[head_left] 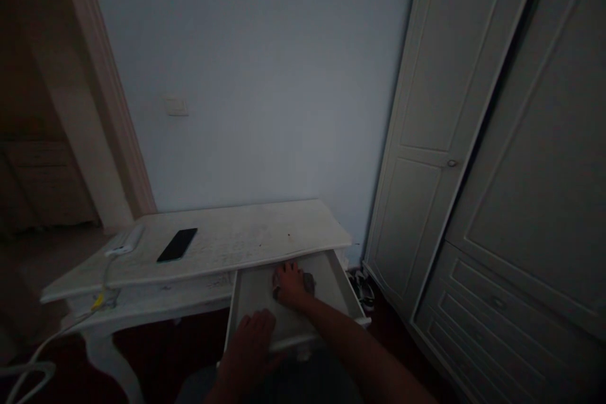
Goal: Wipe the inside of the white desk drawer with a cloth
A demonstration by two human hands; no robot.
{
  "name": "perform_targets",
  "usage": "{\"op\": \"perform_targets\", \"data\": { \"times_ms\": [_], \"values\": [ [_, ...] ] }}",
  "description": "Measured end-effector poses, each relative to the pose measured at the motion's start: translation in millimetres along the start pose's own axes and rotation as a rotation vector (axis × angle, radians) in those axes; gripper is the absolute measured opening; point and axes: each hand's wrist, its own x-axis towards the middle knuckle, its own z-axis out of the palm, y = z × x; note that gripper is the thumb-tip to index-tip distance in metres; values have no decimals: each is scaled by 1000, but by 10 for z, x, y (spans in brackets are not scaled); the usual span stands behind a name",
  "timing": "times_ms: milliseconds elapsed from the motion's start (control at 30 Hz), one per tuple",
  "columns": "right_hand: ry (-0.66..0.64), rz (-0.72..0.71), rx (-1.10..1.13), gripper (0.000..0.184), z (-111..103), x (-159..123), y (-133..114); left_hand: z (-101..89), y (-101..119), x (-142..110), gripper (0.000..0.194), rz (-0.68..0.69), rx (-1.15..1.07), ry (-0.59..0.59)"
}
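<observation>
At the far left, a white cable (45, 353) loops up to the white device (125, 241) on the tabletop (241, 230), and the dark phone (177, 245) lies just beside it. Now your left hand (250, 334): it's at the front left of the pulled-out drawer (331, 271), fingers bent, and whether it grips the front edge I can't tell. Next, your right hand (288, 283), reaching well inside, palm down over the greyish cloth (309, 283)! That cloth lies on the drawer's floor, directly beneath your hand, poking out on both sides; whether your fingers close on it, I can't tell. Farther right, shoes (364, 290) sit beside the wardrobe (421, 158).
</observation>
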Motion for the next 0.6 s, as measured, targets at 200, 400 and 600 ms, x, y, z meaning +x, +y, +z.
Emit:
{"op": "perform_targets", "data": {
  "times_ms": [200, 400, 600],
  "values": [
    [-213, -356, 98, 54, 119, 56, -311, 271, -49, -78, 69, 51, 64, 268],
    [-326, -582, -46, 55, -81, -180, 39, 294, -82, -121, 71, 60, 84, 385],
    [-209, -265, -102, 58, -427, -453, 707, 279, -50, -126, 69, 12, 73, 297]
  ]
}}
